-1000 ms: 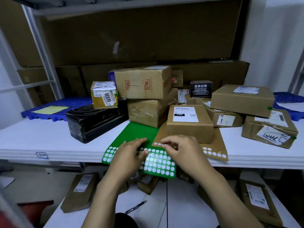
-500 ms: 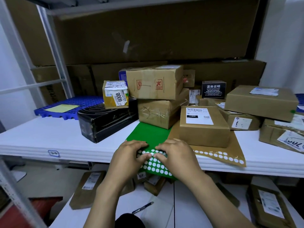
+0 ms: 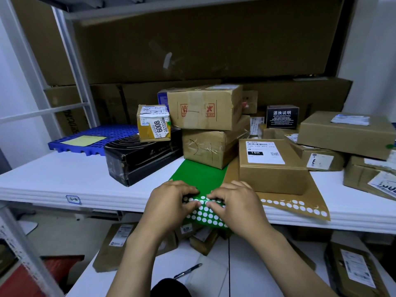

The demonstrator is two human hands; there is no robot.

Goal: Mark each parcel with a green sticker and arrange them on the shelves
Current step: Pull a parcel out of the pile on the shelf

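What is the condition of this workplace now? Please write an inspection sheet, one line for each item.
Surface: white shelf board, crowded with parcels at the back and right.
Job's things: green sticker sheet overhangs the front edge; 15H parcel sits on a brown sticker sheet beside it.
Clutter: black box with a small 6008 box on it; blue pallet at the left.
Grips: left hand and right hand both pinch the green sticker sheet, fingers curled.
Cables: nothing seen.
Surroundings: large cartons behind; lower shelf holds flat parcels and a pen.
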